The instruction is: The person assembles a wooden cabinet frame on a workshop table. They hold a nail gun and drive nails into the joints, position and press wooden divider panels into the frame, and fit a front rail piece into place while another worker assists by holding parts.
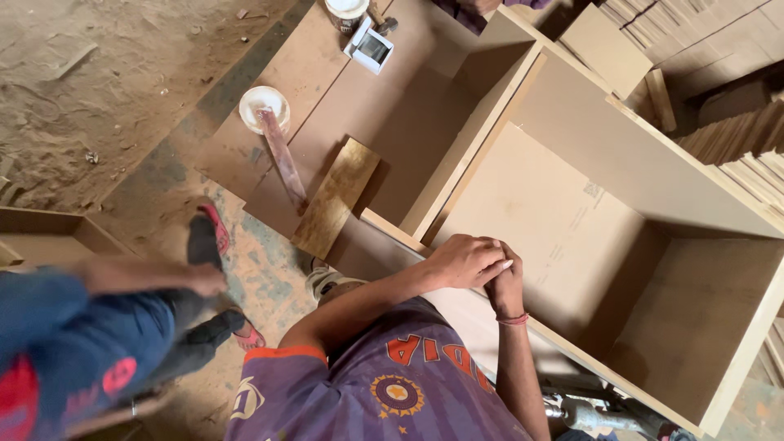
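- Nearest the camera, the left hand (461, 261) lies folded over the right hand (505, 286), both pressing on the near edge of the open board cabinet (572, 204), as if steadying it.
- The cabinet lies on its back on the floor (122, 90).
- Well apart lie a glue-smeared stick (283, 159) and a white bowl (264, 104).
- A co-worker's leg (122, 327) passes at left.

Open tan board cabinet (572, 220) — on its back
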